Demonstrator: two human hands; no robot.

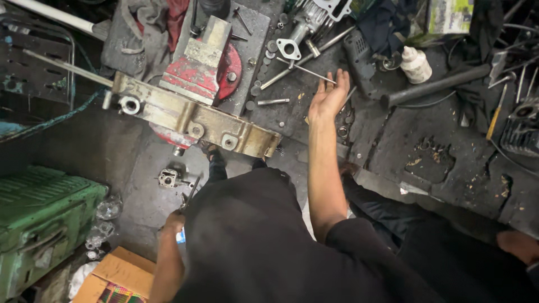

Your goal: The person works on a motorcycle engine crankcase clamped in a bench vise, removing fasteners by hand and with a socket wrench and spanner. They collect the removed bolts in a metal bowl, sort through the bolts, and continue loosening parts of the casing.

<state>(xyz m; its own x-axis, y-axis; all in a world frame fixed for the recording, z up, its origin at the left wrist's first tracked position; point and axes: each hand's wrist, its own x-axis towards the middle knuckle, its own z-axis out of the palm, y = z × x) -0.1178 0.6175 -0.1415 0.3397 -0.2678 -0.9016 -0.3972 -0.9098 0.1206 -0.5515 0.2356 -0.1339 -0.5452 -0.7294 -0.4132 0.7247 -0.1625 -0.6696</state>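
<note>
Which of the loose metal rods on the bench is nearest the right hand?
The thin rod lying slantwise just left of the right hand, its tip at the fingertips. The thicker rod and short stud lie farther left.

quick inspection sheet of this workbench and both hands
surface: dark, greasy bench top, scattered with chips and grit
job's things: long tan metal casing clamped in a red vise; thin rod near the right hand
clutter: bolts and pins, gasket plate, white bottle, black handle, rags
hands: right hand open, palm showing, over the bench, holding nothing; left hand low, gripping a thin tool, fingers mostly hidden
cables: dark cord beside the black handle
surroundings: green case, cardboard box, small metal part on the floor
</note>
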